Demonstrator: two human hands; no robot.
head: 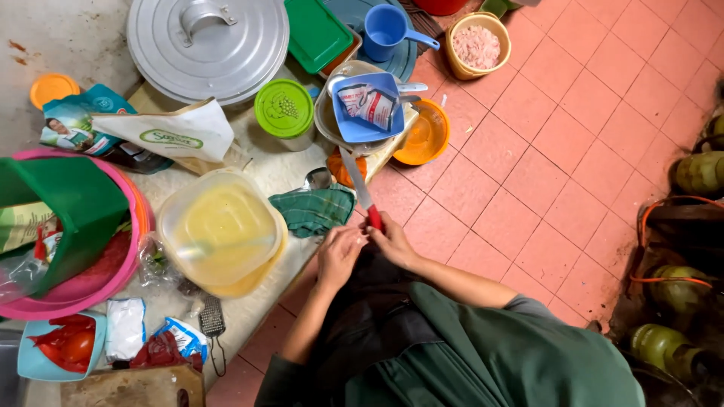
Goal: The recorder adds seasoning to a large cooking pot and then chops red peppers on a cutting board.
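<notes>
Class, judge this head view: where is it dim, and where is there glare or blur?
Head view: dim at the right edge around the green gas cylinders; soft glare on the clear lidded tub; hands and knife slightly soft; wide-angle bending near the edges.

Open tiled floor (573, 143) to the right of both hands, bare as far as the green gas cylinders (697, 172) at the far right edge. Ahead, blocked by a knife (360, 188) pointing at a blue scoop (368, 107) and orange bowl (424, 136). Leftward, crowded by a green cloth (313, 211), a lidded yellow container (219, 230) and a pink basin (113, 264), with only narrow gaps between.
</notes>
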